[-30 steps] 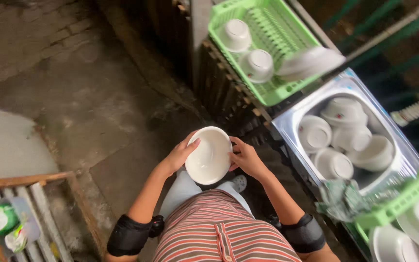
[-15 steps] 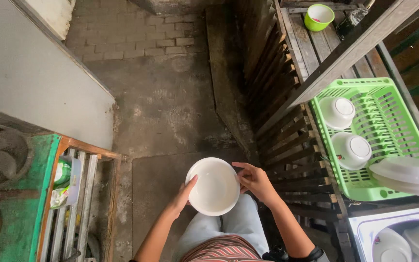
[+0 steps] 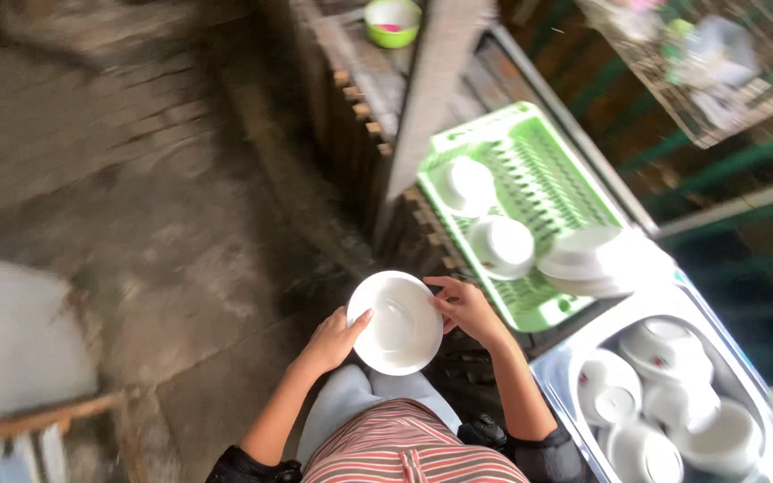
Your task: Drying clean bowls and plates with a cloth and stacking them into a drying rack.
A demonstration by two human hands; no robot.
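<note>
The left hand grips the left rim of a white bowl, held above the person's lap; the right hand clasps its right rim. Further right, a green dish rack holds upturned white bowls, and a metal sink holds more crockery.

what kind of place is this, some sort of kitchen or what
Probably an outdoor dishwashing spot: a metal sink basin full of white bowls, a green plastic drying rack with more bowls, and a rough stone floor. Both hands hold a white round bowl.
</note>
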